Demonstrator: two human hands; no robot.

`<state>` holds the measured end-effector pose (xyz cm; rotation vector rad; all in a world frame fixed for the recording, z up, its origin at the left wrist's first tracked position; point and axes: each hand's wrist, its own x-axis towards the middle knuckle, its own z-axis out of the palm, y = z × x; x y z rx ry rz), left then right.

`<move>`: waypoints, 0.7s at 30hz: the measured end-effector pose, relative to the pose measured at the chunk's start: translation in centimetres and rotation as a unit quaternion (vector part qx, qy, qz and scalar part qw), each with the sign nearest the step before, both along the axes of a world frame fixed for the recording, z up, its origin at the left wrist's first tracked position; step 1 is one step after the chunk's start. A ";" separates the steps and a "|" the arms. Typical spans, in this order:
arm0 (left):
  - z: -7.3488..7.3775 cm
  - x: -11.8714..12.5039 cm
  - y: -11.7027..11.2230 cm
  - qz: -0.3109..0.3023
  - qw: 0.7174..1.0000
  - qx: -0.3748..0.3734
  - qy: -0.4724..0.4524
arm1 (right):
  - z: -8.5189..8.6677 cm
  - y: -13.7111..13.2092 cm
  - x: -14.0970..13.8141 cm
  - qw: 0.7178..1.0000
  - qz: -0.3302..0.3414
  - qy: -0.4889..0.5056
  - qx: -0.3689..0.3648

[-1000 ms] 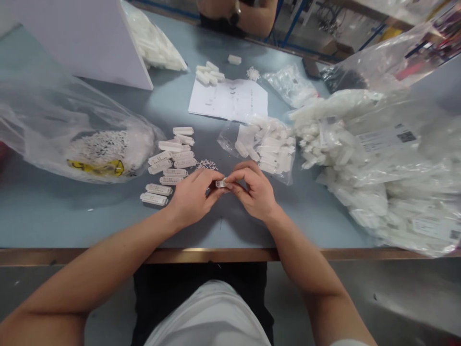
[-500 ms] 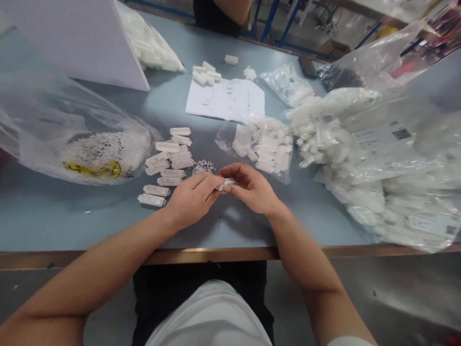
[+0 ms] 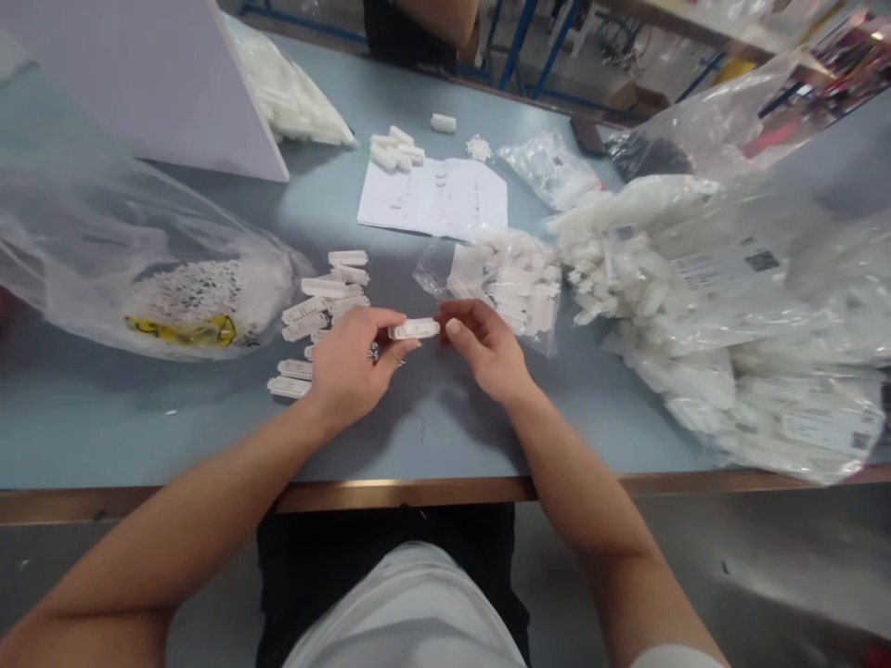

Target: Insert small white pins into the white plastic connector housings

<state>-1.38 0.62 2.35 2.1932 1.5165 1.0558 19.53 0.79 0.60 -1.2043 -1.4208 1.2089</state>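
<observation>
My left hand (image 3: 348, 366) pinches a slim white plastic housing (image 3: 416, 328) between thumb and forefinger, above the blue-grey tabletop. By the housing's right end my right hand (image 3: 488, 351) is open, thumb and fingers apart; whether a fingertip touches the housing I cannot tell. Several similar slotted white housings (image 3: 304, 327) lie loosely behind and left of my left hand, which hides some of them. Tiny white pieces (image 3: 374, 352) show partly behind its fingers. Beyond my right hand lies a clear bag (image 3: 527, 288) of white plastic parts.
A large clear bag (image 3: 187, 288) of small white pieces stands at left. Printed paper (image 3: 432, 197) lies further back, beside white blocks (image 3: 395, 150). Bulky bags (image 3: 724, 343) of white parts crowd the right. A white panel (image 3: 174, 83) stands back left; another person's arm (image 3: 445, 17) is across the table.
My right hand has loosened its fingers and drawn slightly away from the housing. The left hand has raised and turned the housing, so more of its length shows.
</observation>
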 end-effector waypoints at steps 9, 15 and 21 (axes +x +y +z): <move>0.1 -0.4 1.0 0.079 0.993 -0.041 -0.078 | -1.1 0.9 -2.6 0.872 0.075 -0.460 0.148; -0.1 -0.1 0.9 0.068 0.994 -0.058 -0.067 | -0.7 0.7 -3.1 0.845 0.082 -0.512 0.132; 0.0 0.0 0.6 0.051 0.997 -0.055 -0.032 | -0.3 0.8 -1.0 0.912 0.003 -0.383 0.145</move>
